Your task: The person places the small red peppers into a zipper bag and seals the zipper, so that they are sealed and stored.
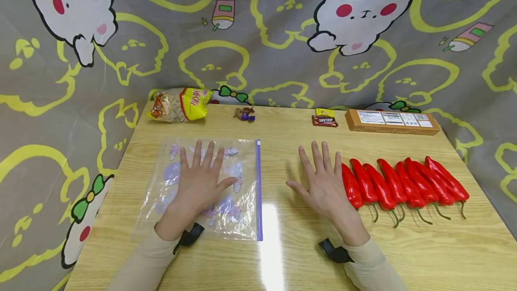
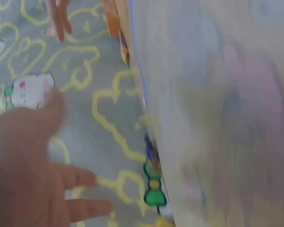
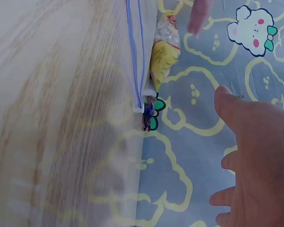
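Left hand [image 1: 199, 185] and right hand [image 1: 325, 187]: fingers wide, nothing held, seemingly poised.
Zip bag [image 1: 242, 196] lies toward the table's [image 1: 280, 147] left edge, red peppers [image 1: 409, 185] toward its right; gripping either would call for curling.

On the table [image 1: 226, 264], zip bag [image 1: 244, 192] at left, peppers [image 1: 409, 190] at right, packet [image 1: 179, 106] behind bag, box [image 1: 393, 122] behind peppers
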### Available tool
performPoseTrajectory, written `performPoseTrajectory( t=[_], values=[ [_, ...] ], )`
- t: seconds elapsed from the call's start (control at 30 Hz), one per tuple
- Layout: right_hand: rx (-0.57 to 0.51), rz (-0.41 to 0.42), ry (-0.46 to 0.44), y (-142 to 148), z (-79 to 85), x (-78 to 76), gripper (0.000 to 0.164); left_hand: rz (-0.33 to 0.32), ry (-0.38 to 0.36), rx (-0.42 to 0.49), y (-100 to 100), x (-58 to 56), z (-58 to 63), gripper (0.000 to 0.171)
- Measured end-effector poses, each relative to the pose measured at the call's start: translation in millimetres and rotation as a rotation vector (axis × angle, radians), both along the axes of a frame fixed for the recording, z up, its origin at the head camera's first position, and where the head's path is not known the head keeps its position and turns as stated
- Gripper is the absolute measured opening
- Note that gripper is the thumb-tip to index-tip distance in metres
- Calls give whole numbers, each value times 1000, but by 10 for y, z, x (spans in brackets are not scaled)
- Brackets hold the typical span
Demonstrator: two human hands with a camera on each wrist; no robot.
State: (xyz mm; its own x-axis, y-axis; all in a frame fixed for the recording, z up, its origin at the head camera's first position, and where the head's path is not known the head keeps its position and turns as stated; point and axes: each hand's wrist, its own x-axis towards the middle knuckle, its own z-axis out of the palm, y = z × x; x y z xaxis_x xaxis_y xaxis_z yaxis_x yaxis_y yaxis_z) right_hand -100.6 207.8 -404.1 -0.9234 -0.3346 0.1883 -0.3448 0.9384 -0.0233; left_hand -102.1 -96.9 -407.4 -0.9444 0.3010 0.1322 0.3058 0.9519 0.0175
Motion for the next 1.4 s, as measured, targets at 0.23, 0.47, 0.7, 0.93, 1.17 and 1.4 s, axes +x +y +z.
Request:
performPoseTrajectory(
  t=[0.23, 0.47, 0.7, 0.93, 1.17, 1.4],
  values=[
    [-8, 0, -21, -17, -25, 15, 84, -157, 49, 230, 415, 58, -37, 27],
    [-24, 15, -18, -48, -68, 62, 83, -158, -261, 293, 750, 57, -180, 28],
    [-15, 19, -4, -64, -48, 63, 82, -104, -320, 171, 858, 23, -259, 38],
    [-18, 40, 21, -71, -36, 49, 82, -102, -283, 199, 832, 13, -272, 32],
    [-178, 158, 132, -143, -17, 39, 61, -103, -273, 357, 729, -2, -245, 20],
    [-433, 458, 187, -402, -47, 139, 36, -88, -195, 502, 620, 68, -118, 23]
  ],
)
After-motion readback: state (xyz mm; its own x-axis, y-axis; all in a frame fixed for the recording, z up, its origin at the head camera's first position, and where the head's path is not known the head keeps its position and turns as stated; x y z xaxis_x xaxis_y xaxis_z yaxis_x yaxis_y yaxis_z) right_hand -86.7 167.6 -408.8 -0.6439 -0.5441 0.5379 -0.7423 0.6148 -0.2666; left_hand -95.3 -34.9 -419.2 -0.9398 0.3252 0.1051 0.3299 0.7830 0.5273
